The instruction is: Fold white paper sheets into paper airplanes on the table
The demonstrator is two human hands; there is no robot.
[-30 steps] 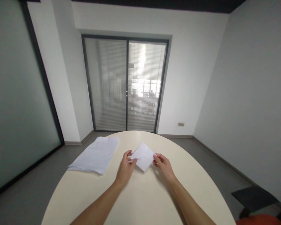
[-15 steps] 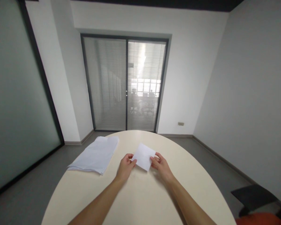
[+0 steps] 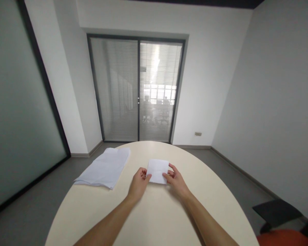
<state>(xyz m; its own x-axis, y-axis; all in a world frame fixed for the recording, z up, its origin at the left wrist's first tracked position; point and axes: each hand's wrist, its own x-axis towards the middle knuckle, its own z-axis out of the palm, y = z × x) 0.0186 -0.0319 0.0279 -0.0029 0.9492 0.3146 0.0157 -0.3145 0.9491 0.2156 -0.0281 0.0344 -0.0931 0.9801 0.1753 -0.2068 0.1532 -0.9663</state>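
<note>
Between my hands is a small, squarish piece of white paper (image 3: 157, 170), held just above the pale table (image 3: 151, 212). My left hand (image 3: 139, 181) pinches its left edge, thumb on the near face and fingers behind. My right hand (image 3: 176, 179) grips the right edge, the thumb in front near the lower corner and the index finger behind the upper one. A larger stack of white paper sheets (image 3: 104, 168) lies to the left on the tabletop, apart from both hands.
The table's rounded edge runs around the work area. Beyond it stand glass doors with blinds (image 3: 138, 90). At the lower right are a black chair armrest (image 3: 277, 212) and an orange seat (image 3: 282, 238). A frosted glass panel (image 3: 20, 112) is on the left.
The small paper has turned from a diamond-like tilt to nearly square-on, its lower edge now roughly level. Both hands have kept their hold and shifted only slightly.
</note>
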